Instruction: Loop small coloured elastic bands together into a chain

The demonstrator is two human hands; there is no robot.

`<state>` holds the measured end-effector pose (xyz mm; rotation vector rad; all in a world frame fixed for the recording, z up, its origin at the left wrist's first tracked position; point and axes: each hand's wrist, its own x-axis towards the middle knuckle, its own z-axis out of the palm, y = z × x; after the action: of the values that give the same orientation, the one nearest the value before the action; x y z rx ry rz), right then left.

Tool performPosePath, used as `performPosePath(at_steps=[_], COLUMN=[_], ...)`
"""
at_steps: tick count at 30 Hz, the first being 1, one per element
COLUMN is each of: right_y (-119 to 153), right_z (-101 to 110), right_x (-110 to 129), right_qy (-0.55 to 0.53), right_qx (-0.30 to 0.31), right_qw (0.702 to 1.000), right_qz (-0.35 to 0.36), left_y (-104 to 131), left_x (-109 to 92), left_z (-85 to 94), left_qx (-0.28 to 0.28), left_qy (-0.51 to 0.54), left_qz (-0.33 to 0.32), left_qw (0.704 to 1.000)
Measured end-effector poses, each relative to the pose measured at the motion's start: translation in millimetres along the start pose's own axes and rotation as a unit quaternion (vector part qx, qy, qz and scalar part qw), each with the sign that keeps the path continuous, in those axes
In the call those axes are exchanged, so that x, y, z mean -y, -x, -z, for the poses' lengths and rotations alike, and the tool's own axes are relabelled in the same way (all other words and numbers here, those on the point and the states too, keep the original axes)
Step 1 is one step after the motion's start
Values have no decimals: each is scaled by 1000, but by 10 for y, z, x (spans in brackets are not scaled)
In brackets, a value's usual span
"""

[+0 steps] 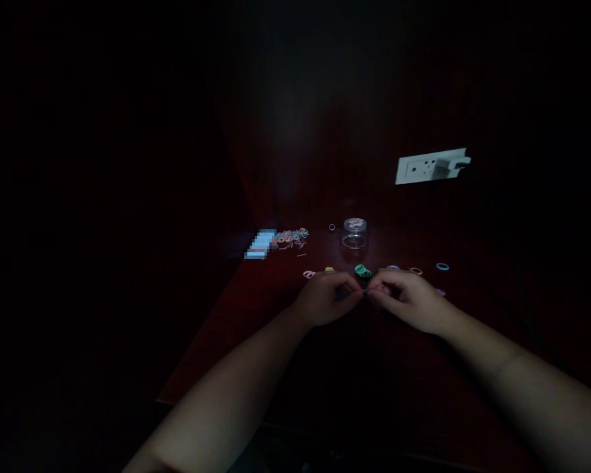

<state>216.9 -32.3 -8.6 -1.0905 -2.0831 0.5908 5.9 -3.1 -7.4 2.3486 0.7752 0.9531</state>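
Note:
My left hand [329,297] and my right hand [408,299] meet fingertip to fingertip over the table. Both are closed in a pinch on a small pale purplish hair tie [365,291], mostly hidden by the fingers. Just beyond them lies a little pile of green hair ties [362,270]. Pink hair ties [309,274] and a yellow one [329,270] lie past my left hand. A bluish-purple hair tie [393,267], an orange one [416,270] and a blue one [442,267] lie beyond my right hand.
A clear lidded jar [354,235] stands at the back of the dark red table [236,328]. To its left are a mixed heap of hair ties [291,237] and a lit phone-like screen [261,244]. A wall socket [431,166] with a plug is at the right. The surroundings are very dark.

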Motion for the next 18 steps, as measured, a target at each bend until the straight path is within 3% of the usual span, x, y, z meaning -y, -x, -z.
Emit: performPosePath(at_steps=[18], right_y=[2], right_z=[14], right_x=[30], right_qy=[-7], right_qx=[7], right_qw=[1000], right_qz=[1], left_y=[9], left_x=[31], left_z=[-12], left_qx=[-4], left_qy=[6], left_qz=[7], left_qw=[1000])
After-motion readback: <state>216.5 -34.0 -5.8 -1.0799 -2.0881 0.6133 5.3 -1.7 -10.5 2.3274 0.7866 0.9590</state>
